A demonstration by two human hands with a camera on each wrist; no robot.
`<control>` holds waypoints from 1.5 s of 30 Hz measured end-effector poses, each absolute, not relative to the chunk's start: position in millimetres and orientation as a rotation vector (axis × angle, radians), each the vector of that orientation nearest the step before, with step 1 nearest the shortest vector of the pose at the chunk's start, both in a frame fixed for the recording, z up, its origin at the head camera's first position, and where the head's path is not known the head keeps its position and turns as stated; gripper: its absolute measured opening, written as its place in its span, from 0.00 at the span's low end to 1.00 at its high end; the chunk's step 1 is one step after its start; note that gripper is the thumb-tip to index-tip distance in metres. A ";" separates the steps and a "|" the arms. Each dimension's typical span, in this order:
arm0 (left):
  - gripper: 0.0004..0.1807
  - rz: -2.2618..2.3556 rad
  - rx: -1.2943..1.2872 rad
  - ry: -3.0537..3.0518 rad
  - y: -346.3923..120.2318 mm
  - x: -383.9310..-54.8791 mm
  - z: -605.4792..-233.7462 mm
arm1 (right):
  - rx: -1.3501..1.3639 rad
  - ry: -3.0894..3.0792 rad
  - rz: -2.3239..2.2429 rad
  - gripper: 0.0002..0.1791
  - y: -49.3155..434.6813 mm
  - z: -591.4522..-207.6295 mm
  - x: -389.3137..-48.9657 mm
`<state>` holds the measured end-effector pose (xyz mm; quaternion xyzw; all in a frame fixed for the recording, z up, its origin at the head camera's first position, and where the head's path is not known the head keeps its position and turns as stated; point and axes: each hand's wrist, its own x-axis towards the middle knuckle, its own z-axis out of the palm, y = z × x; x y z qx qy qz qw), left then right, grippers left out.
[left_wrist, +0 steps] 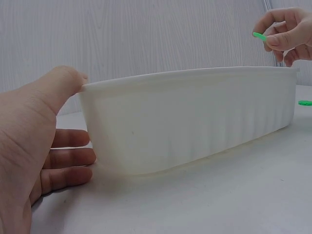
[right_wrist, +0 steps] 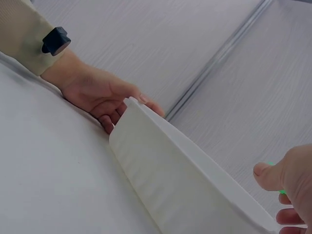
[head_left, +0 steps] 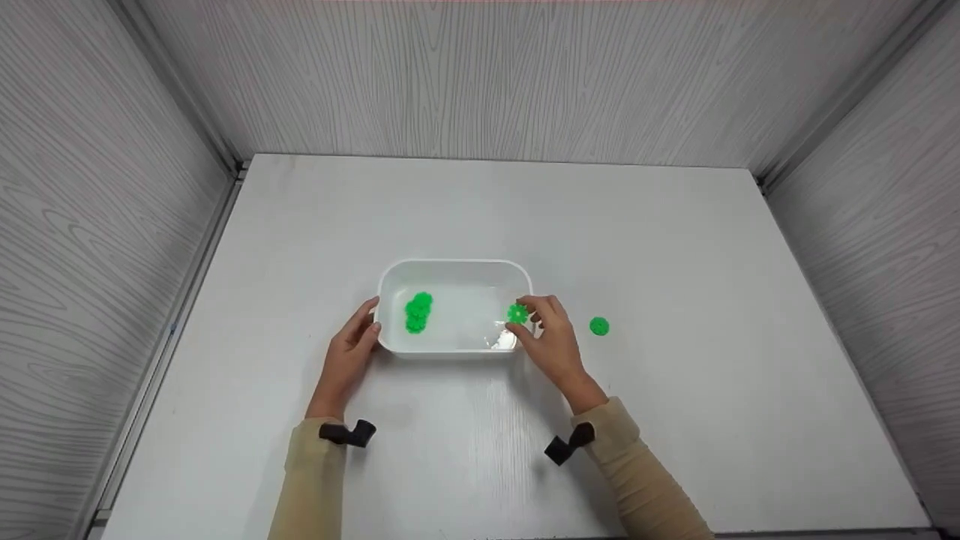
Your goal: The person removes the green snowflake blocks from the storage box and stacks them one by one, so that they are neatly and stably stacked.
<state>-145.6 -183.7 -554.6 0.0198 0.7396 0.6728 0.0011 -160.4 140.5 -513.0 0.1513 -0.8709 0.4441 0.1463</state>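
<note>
A white plastic tub point(head_left: 461, 352) with rounded corners stands on the table. At its left end my left hand point(head_left: 352, 346) grips it, the thumb on the rim and the fingers along the outer wall, as the left wrist view point(left_wrist: 53, 126) shows. My right hand point(head_left: 551, 341) pinches a green notched plastic disc point(head_left: 517, 313) between thumb and fingers, above the tub's right end. Seen edge-on in the left wrist view, this disc point(left_wrist: 259, 36) is higher than the rim. Several similar green discs point(head_left: 418, 313) lie overlapping inside the tub, toward its left.
One more green disc point(head_left: 599, 326) lies on the white table point(head_left: 675, 420) to the right of my right hand. Grey wood-grain panels point(head_left: 480, 82) enclose the table at the back and both sides. Each sleeve cuff carries a small black device point(head_left: 349, 433).
</note>
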 end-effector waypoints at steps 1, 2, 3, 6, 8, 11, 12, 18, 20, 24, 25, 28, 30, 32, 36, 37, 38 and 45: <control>0.25 2.108 0.067 2.331 -184.0 -146.0 -556.4 | 0.423 -2.497 1.282 0.20 143.5 -513.4 -159.9; 0.25 2.101 0.064 2.340 -184.5 -146.7 -559.1 | 0.407 -2.489 1.280 0.20 146.6 -513.7 -159.6; 0.25 2.097 0.063 2.349 -184.9 -147.8 -562.2 | 0.391 -2.482 1.280 0.20 149.8 -514.3 -159.5; 0.25 2.099 0.059 2.366 -186.5 -150.8 -571.2 | 0.342 -2.465 1.277 0.19 160.8 -516.8 -159.3; 0.25 2.103 0.061 2.372 -187.2 -152.1 -575.3 | 0.313 -2.453 1.273 0.20 168.8 -518.9 -159.0; 0.25 2.112 0.057 2.361 -187.0 -151.4 -572.8 | 0.278 -2.441 1.262 0.20 181.7 -522.6 -158.0; 0.25 2.110 0.052 2.356 -186.5 -150.0 -568.7 | 0.268 -2.436 1.263 0.21 186.0 -523.7 -157.7; 0.25 2.099 0.049 2.342 -185.2 -146.2 -556.0 | 0.189 -2.447 1.248 0.20 210.9 -529.1 -155.8; 0.25 2.104 0.045 2.345 -187.0 -148.9 -564.0 | 0.157 -2.454 1.258 0.20 218.6 -530.9 -155.0; 0.25 2.096 0.038 2.367 -188.6 -151.7 -574.6 | 0.092 -2.468 1.257 0.20 231.4 -534.2 -154.4; 0.25 2.091 0.032 2.378 -188.5 -151.6 -575.3 | 0.074 -2.476 1.251 0.20 234.1 -535.0 -154.6; 0.25 2.080 0.023 2.399 -187.5 -151.2 -575.9 | 0.038 -2.507 1.216 0.20 241.4 -537.4 -155.8; 0.25 2.076 0.017 2.408 -186.6 -151.2 -575.7 | 0.017 -2.534 1.190 0.20 245.6 -539.3 -156.8; 0.25 2.072 0.014 2.417 -185.6 -151.3 -575.5 | -0.004 -2.559 1.172 0.20 249.4 -541.4 -157.8; 0.25 2.072 -0.002 2.424 -184.2 -152.0 -575.4 | -0.039 -2.590 1.176 0.20 255.4 -544.7 -159.1; 0.25 2.072 -0.008 2.426 -184.1 -152.0 -575.5 | -0.046 -2.599 1.176 0.20 256.6 -545.3 -159.5; 0.25 2.072 -0.013 2.427 -184.1 -152.0 -575.6 | -0.050 -2.609 1.175 0.20 257.7 -545.9 -159.9; 0.25 2.063 0.038 2.432 -185.1 -151.1 -576.7 | -0.064 -2.735 1.122 0.20 264.3 -552.5 -163.0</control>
